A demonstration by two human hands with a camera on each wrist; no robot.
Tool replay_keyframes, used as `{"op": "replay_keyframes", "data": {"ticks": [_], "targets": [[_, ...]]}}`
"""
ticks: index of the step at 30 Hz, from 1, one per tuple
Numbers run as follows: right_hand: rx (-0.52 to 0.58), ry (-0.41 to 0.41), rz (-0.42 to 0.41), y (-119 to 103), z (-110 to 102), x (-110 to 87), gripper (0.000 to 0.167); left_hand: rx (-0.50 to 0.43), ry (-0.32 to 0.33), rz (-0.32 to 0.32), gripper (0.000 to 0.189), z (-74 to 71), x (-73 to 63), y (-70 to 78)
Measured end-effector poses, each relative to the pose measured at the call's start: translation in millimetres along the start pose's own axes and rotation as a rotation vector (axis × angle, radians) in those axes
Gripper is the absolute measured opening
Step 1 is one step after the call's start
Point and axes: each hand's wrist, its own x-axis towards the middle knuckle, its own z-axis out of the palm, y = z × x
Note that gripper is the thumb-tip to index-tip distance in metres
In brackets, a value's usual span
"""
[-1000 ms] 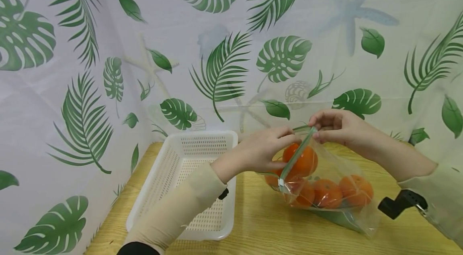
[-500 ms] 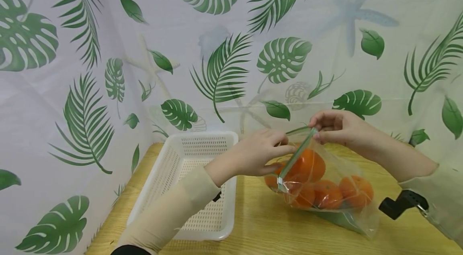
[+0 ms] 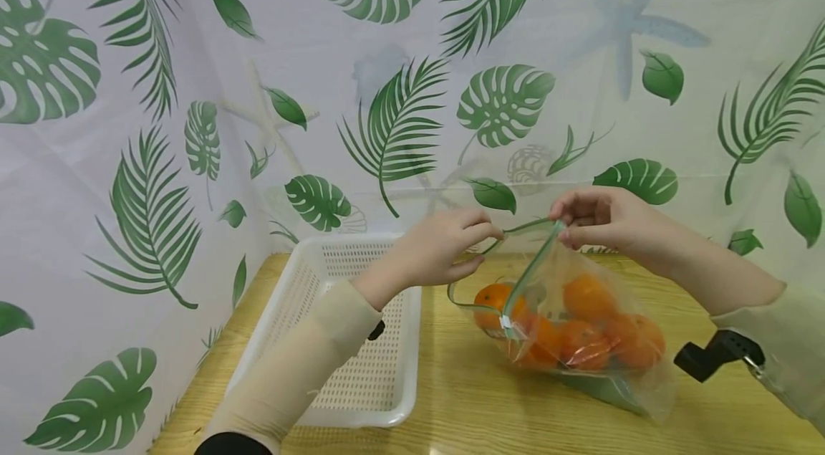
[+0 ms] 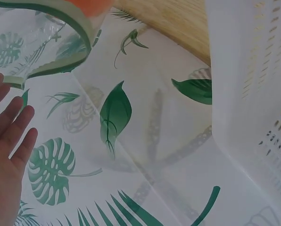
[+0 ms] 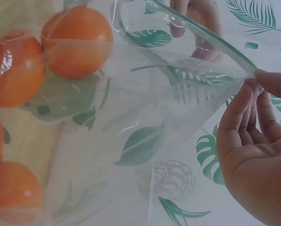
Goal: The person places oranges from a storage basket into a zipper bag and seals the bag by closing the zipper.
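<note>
A clear zip bag (image 3: 583, 265) with a green zip edge sits on the table, its mouth spread open toward the left. Several oranges (image 3: 583, 344) lie inside it, also seen through the plastic as oranges (image 5: 77, 42) in the right wrist view. My right hand (image 3: 612, 222) pinches the upper corner of the bag's mouth between thumb and fingers, as the right hand (image 5: 258, 136) shows close up. My left hand (image 3: 438, 247) is at the left of the mouth, fingertips right at the green edge. In the left wrist view the left hand (image 4: 8, 155) has fairly straight fingers and holds no orange.
A white perforated plastic basket (image 3: 409, 369) stands left of the bag, under my left forearm. The wooden table (image 3: 477, 412) ends at a leaf-print cloth (image 3: 412, 118) hanging behind and at the left.
My left hand has drawn back up and left from inside the bag's mouth. The orange near it has dropped deeper among the others. My right hand keeps its pinch on the corner.
</note>
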Motion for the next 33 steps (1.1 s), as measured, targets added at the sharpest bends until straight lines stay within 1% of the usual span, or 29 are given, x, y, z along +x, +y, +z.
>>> {"op": "replay_keyframes", "data": {"ticks": [3, 7, 10, 13, 20, 24, 33], "targets": [[-0.016, -0.011, -0.013, -0.8, -0.3, 0.9, 0.018, 0.018, -0.022, -0.017, 0.032, -0.2, 2.9, -3.8], [-0.046, -0.025, -0.008, -2.4, -0.4, 1.2, 0.017, 0.035, -0.069, -0.043, 0.035, 0.6, 8.3, -8.6], [-0.063, -0.03, 0.0, -4.2, 0.4, 0.7, 0.017, 0.033, -0.076, -0.051, 0.036, 2.8, 11.5, -10.3], [-0.075, -0.029, 0.001, -5.7, 1.5, 0.5, 0.016, 0.025, -0.058, -0.027, 0.034, 5.9, 12.6, -9.5], [-0.092, 0.004, -0.021, -5.5, 1.5, 0.1, 0.014, -0.022, -0.024, 0.069, 0.026, 11.5, 12.7, -4.3], [-0.067, 0.021, -0.031, -3.4, 0.3, -0.4, 0.015, -0.043, 0.0, 0.081, 0.023, 13.5, 13.4, -2.8], [-0.035, 0.033, -0.035, 0.9, 1.3, -1.5, 0.018, -0.071, 0.042, 0.083, 0.015, 16.6, 11.5, 0.5]]}}
